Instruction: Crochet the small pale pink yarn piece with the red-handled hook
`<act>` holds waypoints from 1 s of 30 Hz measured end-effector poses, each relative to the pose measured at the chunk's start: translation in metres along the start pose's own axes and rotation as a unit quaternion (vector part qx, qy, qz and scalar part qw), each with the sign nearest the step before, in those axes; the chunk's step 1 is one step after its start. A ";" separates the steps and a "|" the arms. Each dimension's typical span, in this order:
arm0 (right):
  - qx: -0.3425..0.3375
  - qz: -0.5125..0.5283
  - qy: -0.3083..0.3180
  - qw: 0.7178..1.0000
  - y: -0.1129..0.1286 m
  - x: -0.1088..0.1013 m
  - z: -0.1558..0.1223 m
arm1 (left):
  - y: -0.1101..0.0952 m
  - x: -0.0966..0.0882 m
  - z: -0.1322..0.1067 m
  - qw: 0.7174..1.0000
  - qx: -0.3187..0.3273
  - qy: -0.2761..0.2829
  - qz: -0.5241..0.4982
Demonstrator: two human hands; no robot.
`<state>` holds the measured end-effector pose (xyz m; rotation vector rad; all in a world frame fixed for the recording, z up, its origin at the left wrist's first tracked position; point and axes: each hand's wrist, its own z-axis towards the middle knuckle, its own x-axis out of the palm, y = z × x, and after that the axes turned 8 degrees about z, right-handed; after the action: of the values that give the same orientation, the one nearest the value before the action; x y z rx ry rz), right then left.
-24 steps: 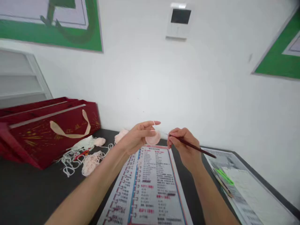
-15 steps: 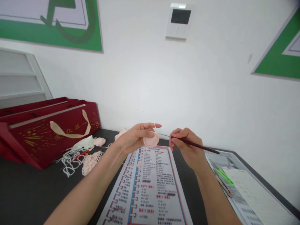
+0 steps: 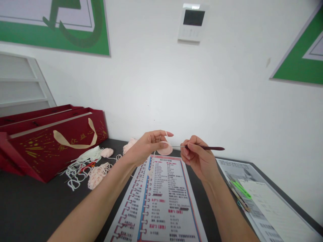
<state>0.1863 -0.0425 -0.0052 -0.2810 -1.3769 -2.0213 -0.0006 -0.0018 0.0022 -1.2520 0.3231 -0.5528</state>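
Between the thumb and fingers of my left hand (image 3: 148, 144) is a small round pale pink crochet piece (image 3: 165, 149). A strand of pink yarn runs up over the raised index finger of that hand. My right hand (image 3: 198, 156) grips a crochet hook (image 3: 213, 148) with a dark red-brown handle, its thin metal shaft pointing left. The hook's tip meets the crochet piece near my left thumb; the exact stitch is too small to make out. Both hands hover above a printed pattern sheet (image 3: 171, 188).
Tangled white yarn (image 3: 80, 164), a loose pink yarn heap (image 3: 99, 175) and a small pink ball (image 3: 107, 153) lie left on the dark table. Red gift bags (image 3: 58, 141) stand behind them. At right are papers (image 3: 275, 205) with a green cutter (image 3: 241, 189).
The crochet hook has swung from a downward slant to nearly level, its handle end moving left and up. The crochet piece has tilted and shifted slightly right.
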 end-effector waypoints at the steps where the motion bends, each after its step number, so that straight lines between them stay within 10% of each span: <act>1: 0.004 0.008 -0.008 1.000 -0.003 0.002 0.000 | 0.001 0.003 0.000 0.999 0.022 -0.029 0.019; 16: -0.107 -0.158 -0.008 0.982 -0.006 -0.009 -0.001 | 0.008 0.015 0.002 0.998 0.024 -0.065 -0.004; 30: -0.211 -0.416 0.007 0.885 -0.016 -0.003 -0.013 | 0.006 0.021 0.001 0.992 0.044 -0.113 0.020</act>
<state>0.1812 -0.0489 -0.0243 0.1906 -1.1181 -3.0282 0.0185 -0.0113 -0.0023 -1.2070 0.1329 -0.3819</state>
